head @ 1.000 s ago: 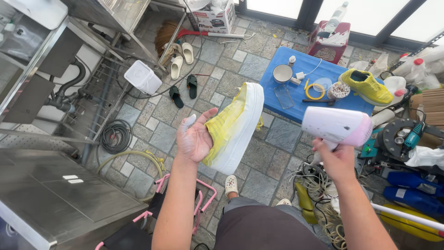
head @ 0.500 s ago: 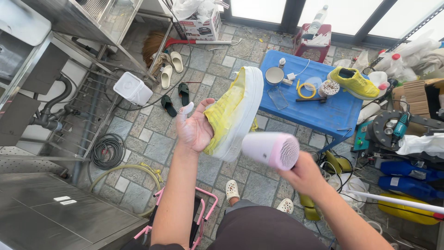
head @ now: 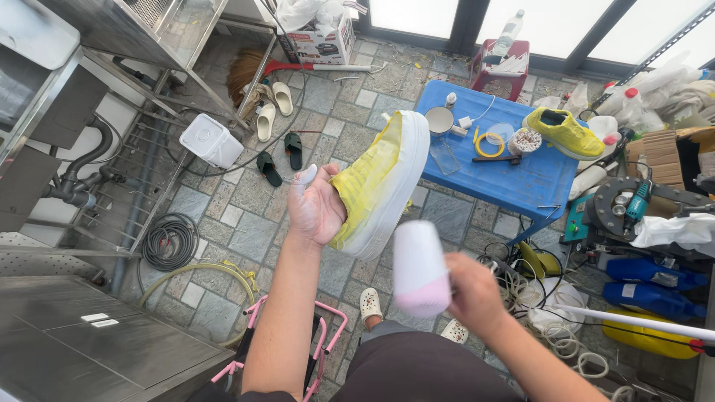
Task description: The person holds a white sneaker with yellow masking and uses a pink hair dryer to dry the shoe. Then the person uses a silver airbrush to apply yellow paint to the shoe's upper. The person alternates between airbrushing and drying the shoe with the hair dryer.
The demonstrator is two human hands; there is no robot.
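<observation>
Yellow shoe [head: 380, 179] sits gripped in the left hand [head: 316, 208], above the right hand [head: 473, 294] clutching a pink-white dryer [head: 418, 269].

Bright daylight floods in from the windows [head: 551, 18] along the top edge, which blow out to plain white. Shadows on the stone floor [head: 246, 223] are soft and faint. A wide lens bends lines at the frame's edges. The pale hair dryer [head: 419, 269] nearest the camera is slightly blurred; the steel counter [head: 97, 342] shows dull sheen.
</observation>
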